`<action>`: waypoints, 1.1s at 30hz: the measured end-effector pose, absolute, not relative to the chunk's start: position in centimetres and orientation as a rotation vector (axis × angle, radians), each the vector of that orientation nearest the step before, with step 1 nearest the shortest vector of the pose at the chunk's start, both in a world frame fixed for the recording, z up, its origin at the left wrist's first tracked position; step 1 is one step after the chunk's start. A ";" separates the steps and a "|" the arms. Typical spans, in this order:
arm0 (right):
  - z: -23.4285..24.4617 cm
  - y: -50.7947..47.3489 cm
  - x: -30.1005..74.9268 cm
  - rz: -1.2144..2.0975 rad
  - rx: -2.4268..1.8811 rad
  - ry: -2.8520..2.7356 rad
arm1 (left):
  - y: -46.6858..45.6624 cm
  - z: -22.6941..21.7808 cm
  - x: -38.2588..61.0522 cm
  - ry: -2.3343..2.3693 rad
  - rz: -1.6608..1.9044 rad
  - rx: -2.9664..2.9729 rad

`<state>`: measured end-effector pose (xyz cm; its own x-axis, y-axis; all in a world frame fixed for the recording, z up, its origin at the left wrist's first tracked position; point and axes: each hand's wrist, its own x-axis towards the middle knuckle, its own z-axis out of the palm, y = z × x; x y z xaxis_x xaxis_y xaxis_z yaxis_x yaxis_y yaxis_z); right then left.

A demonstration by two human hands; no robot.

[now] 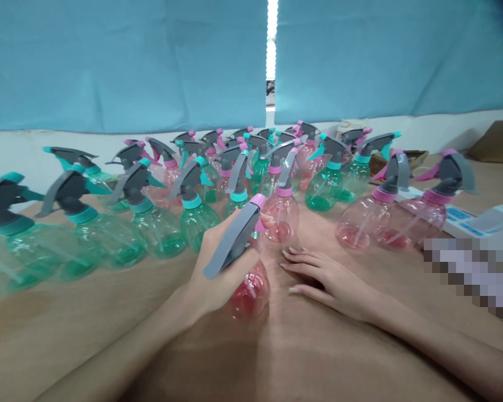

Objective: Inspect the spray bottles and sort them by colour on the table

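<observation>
My left hand [222, 262] is wrapped round the neck of a pink spray bottle [251, 293], just under its grey trigger head with a pink nozzle. The palm and fingers hide the collar, and the clear pink body shows below the hand. To its right, my right hand [327, 276] rests on the brown tabletop [293, 346] with fingers spread and nothing in them. Just beyond both hands stands another pink spray bottle [281, 218]. A green spray bottle [199, 220] is close behind my left hand.
Several green spray bottles [159, 231] line the left side, with mixed pink and green ones behind. Two pink spray bottles [356, 226] stand at the right. Beside them are a white device with blue buttons [465, 218] and a cardboard box [497, 142]. Blue curtains [126, 61] hang behind.
</observation>
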<state>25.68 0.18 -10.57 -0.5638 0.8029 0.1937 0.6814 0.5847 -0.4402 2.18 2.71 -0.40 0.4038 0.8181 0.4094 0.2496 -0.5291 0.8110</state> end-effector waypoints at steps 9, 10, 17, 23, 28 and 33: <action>-10.5 0.1 25.6 0.464 -1.194 -2.417 | 2.7 -0.5 2.1 0.931 1.112 2.030; -10.5 0.2 25.6 0.466 -1.195 -2.413 | 2.7 -0.5 2.1 0.933 1.107 2.033; -10.5 0.2 25.7 0.487 -1.180 -2.400 | 2.6 -0.2 2.3 0.947 1.110 2.022; -10.4 0.1 25.6 0.486 -1.184 -2.406 | 2.4 -0.1 2.1 0.967 1.085 2.014; -10.3 0.1 25.6 0.463 -1.203 -2.431 | 2.3 0.0 1.9 0.933 1.049 2.065; -10.5 0.2 25.6 0.445 -1.191 -2.424 | 2.2 -0.1 1.8 0.927 1.063 2.060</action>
